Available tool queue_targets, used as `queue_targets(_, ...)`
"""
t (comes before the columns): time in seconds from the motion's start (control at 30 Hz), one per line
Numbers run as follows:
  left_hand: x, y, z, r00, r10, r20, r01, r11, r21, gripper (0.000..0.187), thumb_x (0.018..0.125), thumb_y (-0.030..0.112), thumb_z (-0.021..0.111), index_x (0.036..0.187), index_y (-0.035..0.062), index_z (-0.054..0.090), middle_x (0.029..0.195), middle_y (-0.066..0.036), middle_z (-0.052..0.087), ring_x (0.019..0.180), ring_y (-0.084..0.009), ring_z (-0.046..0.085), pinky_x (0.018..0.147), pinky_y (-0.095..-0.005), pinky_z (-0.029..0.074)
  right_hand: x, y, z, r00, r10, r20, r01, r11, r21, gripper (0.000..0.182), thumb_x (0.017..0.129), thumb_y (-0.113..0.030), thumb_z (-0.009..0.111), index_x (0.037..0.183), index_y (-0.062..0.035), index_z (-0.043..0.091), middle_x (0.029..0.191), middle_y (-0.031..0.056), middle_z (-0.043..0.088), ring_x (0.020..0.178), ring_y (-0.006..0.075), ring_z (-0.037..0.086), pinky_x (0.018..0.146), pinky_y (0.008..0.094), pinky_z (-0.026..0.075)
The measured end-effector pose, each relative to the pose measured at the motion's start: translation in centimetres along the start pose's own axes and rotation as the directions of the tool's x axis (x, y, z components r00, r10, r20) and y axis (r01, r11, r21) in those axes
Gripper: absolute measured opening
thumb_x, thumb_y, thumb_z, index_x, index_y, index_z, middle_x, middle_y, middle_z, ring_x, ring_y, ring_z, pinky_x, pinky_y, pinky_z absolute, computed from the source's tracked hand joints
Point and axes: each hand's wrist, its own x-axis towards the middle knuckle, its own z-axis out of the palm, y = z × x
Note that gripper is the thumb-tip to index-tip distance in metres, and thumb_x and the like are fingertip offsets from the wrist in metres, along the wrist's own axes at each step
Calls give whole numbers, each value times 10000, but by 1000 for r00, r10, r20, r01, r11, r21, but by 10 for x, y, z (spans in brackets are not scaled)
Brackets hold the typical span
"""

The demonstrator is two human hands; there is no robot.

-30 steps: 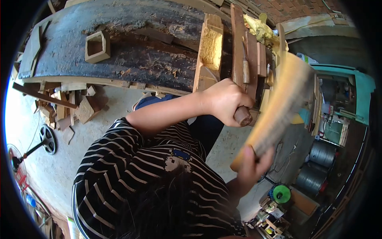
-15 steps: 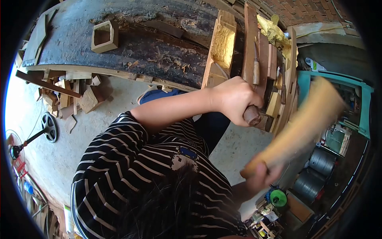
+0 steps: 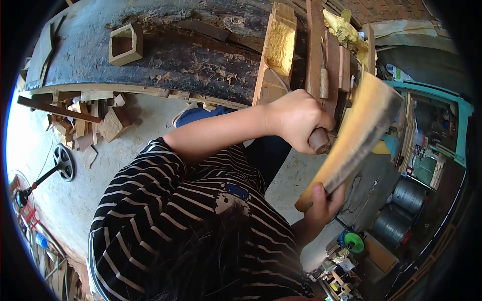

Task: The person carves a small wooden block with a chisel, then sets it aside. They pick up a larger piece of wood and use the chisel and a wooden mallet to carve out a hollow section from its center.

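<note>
My left hand [image 3: 298, 120] is closed round a chisel, whose brown wooden handle end [image 3: 320, 141] sticks out beside the thumb. Its curved metal shank [image 3: 279, 80] reaches toward a wooden block [image 3: 267, 90] with a rough, yellow hollow [image 3: 280, 47]. In my right hand [image 3: 324, 203] is the narrow end of a long wooden mallet [image 3: 359, 135], pale orange with a dark side. The mallet's wide end is raised to the right of the chisel handle; a gap between them cannot be judged clearly.
A hollow wooden frame [image 3: 125, 45] lies on the dark, chip-strewn bench [image 3: 201, 70]. Another tool [image 3: 324, 80] rests among boards right of the block. Wood offcuts [image 3: 113, 123] are piled on the floor at left. Metal cylinders [image 3: 391, 226] stand at lower right.
The mallet and my right hand have swung left, bringing the mallet's wide end closer to the chisel handle. My left hand keeps its hold, and the view has shifted slightly.
</note>
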Motion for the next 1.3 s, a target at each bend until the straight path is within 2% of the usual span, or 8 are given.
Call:
queue_targets(0.33, -5, 0, -1, 998, 5, 70, -5, 1000, 0, 263, 543, 259, 711, 725, 93, 623, 616, -96, 582, 589, -307, 592, 528, -400, 476, -9, -1, -10, 966, -124, -225, 218, 860, 461, 544, 877, -500, 489, 1020, 21, 424, 648, 95, 509, 479, 168, 487, 434, 252, 410)
queue_targets(0.37, -4, -1, -3, 997, 8, 76, -8, 1000, 1, 263, 543, 259, 711, 725, 93, 623, 616, -96, 582, 589, -307, 592, 528, -400, 476, -7, 4, -22, 982, -190, 18, 191, 978, -87, 457, 862, -408, 521, 1006, 22, 469, 711, 117, 551, 520, 183, 523, 475, 265, 430)
queue_targets(0.5, -4, -1, -10, 997, 21, 70, -19, 999, -32, 250, 569, 262, 716, 692, 82, 594, 603, -102, 564, 595, -312, 590, 527, -402, 469, -8, 8, 7, 936, 351, -22, -343, 926, 159, 366, 733, -177, 603, 1022, 40, 548, 910, 166, 583, 694, 155, 554, 604, 284, 462)
queue_targets(0.73, -2, -3, -14, 999, 23, 35, -20, 998, -61, 278, 567, 276, 735, 668, 76, 571, 592, -106, 544, 586, -325, 579, 536, -406, 469, -10, -9, 2, 969, -196, -151, 209, 975, 74, 578, 864, -542, 429, 863, 36, 462, 575, 73, 454, 432, 151, 448, 416, 256, 369)
queue_targets(0.87, 2, -2, -13, 998, 2, 57, 1, 999, -52, 282, 552, 290, 728, 712, 79, 629, 622, -121, 588, 595, -328, 598, 545, -393, 488, 11, 2, 25, 951, -212, -225, 213, 977, -23, 401, 827, -247, 681, 1040, 56, 526, 748, 72, 582, 725, 170, 575, 752, 326, 465)
queue_targets(1.0, 3, 1, -12, 999, -9, 33, 10, 999, -43, 266, 552, 294, 715, 704, 88, 643, 646, -119, 624, 603, -323, 615, 553, -380, 505, 28, -33, 6, 984, 165, 74, -169, 984, 60, 446, 782, -134, 705, 1119, 78, 504, 985, 135, 592, 816, 172, 572, 706, 292, 476)
queue_targets(1.2, 9, -1, -11, 998, -58, 30, 59, 997, -53, 285, 551, 307, 723, 680, 75, 616, 620, -124, 611, 581, -334, 603, 542, -383, 502, 10, 12, -4, 948, -271, -169, 301, 934, 191, 438, 823, -192, 603, 1128, 100, 489, 889, 94, 579, 786, 139, 551, 691, 286, 451)
queue_targets(1.3, 6, -12, -7, 995, -75, 70, 75, 997, 14, 323, 548, 334, 729, 676, 55, 630, 576, -137, 587, 547, -351, 589, 530, -381, 501, 39, -17, 17, 979, 157, 133, -172, 978, 114, 409, 789, -133, 737, 1084, 57, 528, 881, 87, 614, 791, 108, 552, 667, 272, 472)
